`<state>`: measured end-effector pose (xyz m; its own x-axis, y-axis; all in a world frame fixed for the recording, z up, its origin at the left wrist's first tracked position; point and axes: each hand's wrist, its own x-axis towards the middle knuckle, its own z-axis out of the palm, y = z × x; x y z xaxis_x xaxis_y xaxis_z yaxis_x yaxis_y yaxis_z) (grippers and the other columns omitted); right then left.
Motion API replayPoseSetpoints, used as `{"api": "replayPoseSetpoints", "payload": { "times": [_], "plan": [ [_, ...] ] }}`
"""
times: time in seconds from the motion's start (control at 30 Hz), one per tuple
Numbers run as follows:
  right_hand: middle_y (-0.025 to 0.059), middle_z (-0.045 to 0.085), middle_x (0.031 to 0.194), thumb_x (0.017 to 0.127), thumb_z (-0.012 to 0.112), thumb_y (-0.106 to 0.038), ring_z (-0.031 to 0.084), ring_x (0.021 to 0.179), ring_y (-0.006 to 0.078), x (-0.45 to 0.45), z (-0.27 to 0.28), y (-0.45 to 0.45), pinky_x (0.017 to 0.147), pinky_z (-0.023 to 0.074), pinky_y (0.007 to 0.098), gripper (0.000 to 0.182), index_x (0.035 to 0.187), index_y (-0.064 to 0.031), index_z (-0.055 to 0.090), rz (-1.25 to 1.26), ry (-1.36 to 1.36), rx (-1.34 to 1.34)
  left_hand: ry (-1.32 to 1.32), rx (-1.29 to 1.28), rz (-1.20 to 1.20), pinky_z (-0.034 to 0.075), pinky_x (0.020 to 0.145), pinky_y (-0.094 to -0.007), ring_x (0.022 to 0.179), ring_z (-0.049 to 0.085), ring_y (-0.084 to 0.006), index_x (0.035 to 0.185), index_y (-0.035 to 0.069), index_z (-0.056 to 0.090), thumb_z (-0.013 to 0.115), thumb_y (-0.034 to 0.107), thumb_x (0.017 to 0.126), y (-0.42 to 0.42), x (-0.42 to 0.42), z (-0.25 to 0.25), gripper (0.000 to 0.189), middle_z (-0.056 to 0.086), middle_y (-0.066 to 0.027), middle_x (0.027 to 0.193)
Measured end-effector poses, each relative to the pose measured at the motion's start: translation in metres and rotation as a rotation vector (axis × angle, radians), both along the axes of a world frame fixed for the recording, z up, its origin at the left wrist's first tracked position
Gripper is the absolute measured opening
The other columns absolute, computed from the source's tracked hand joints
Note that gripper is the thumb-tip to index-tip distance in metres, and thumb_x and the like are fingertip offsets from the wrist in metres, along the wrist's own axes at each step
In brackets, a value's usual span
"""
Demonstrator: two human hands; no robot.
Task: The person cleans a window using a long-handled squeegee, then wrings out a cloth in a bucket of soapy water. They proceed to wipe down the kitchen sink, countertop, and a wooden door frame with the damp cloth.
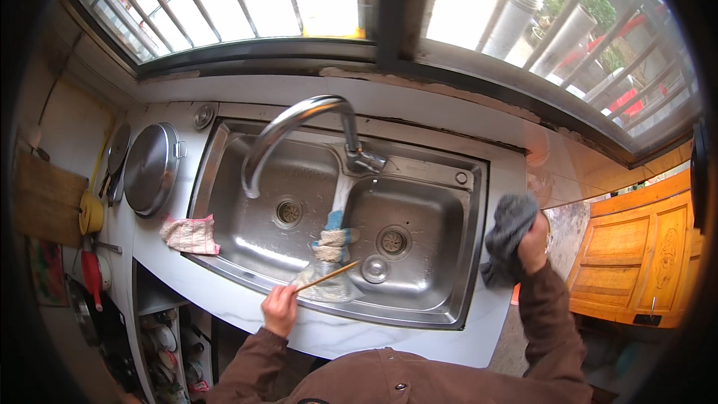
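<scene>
My left hand (279,310) grips one end of a thin wooden stick (328,276), which looks like a chopstick, over the front rim of a double-bowl steel sink (415,317). Beneath the stick, a clear plastic bag (331,289) lies over the front of the divider. Cream-and-blue knitted cloth (332,244), possibly a glove, is bunched on the divider behind it. My right hand (533,242) holds a crumpled dark grey cloth (510,224) at the right end of the counter. A round strainer plug (375,269) sits in the right bowl, near its drain (393,242).
A chrome faucet (303,115) arches over the left bowl. A red-checked cloth (190,234) lies at the sink's left edge. A large metal lid or pan (151,170) leans farther left. Another strainer (203,116) sits at the back left corner. Barred windows rise behind.
</scene>
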<state>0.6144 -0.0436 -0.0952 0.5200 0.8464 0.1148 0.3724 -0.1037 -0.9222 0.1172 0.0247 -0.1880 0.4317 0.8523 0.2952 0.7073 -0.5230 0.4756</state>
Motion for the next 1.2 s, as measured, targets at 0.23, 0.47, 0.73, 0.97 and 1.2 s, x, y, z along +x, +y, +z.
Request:
{"api": "replayPoseSetpoints", "payload": {
  "times": [0.23,0.47,0.73,0.97,1.2],
  "plan": [
    [0.0178,0.061,0.094,0.073,0.059,-0.002,0.061,0.084,0.0319,-0.063,0.068,0.232,0.078,0.0492,0.0347,0.025,0.098,0.0016,0.058,0.461,-0.632,0.235,-0.021,0.043,0.197,0.045,0.055,-0.0397,0.068,0.055,-0.0333,0.088,-0.001,0.059,0.060,-0.009,0.071,-0.024,-0.083,-0.022,0.019,0.054,-0.0159,0.077],
    [0.0169,0.061,0.093,0.068,0.073,-0.015,0.060,0.088,0.0314,-0.111,-0.091,0.373,0.076,0.0472,0.0375,0.032,0.095,-0.0040,0.060,1.028,-0.225,-0.017,0.001,0.005,0.265,0.045,0.063,-0.0399,0.071,0.053,-0.0343,0.092,-0.002,0.060,0.057,-0.004,0.080,-0.022,-0.082,-0.034,0.013,0.054,-0.0176,0.081],
    [0.0075,0.061,0.094,0.072,0.059,-0.026,0.056,0.095,0.0276,-0.130,-0.119,0.373,0.079,0.0464,0.0415,0.028,0.095,-0.0106,0.062,0.876,-1.019,0.129,0.064,0.049,0.245,0.041,0.059,-0.0427,0.065,0.049,-0.0355,0.090,-0.001,0.061,0.057,-0.002,0.081,-0.027,-0.078,-0.026,0.010,0.053,-0.0184,0.076],
    [0.0045,0.058,0.089,0.070,0.060,-0.028,0.052,0.092,0.0240,-0.012,-0.115,0.245,0.078,0.0419,0.0397,0.024,0.089,-0.0151,0.061,0.536,-1.092,0.032,0.107,0.043,0.236,0.043,0.065,-0.0425,0.069,0.050,-0.0351,0.088,-0.002,0.061,0.058,0.002,0.083,-0.028,-0.082,-0.036,0.007,0.054,-0.0189,0.076],
    [0.0040,0.058,0.084,0.070,0.059,-0.028,0.052,0.085,0.0250,0.095,-0.116,0.129,0.075,0.0407,0.0395,0.018,0.080,-0.0136,0.061,0.052,-1.110,-0.115,0.221,0.144,0.275,0.043,0.067,-0.0435,0.071,0.049,-0.0375,0.087,-0.003,0.060,0.056,0.004,0.084,-0.030,-0.069,-0.032,0.008,0.054,-0.0205,0.076]
  ]
}}
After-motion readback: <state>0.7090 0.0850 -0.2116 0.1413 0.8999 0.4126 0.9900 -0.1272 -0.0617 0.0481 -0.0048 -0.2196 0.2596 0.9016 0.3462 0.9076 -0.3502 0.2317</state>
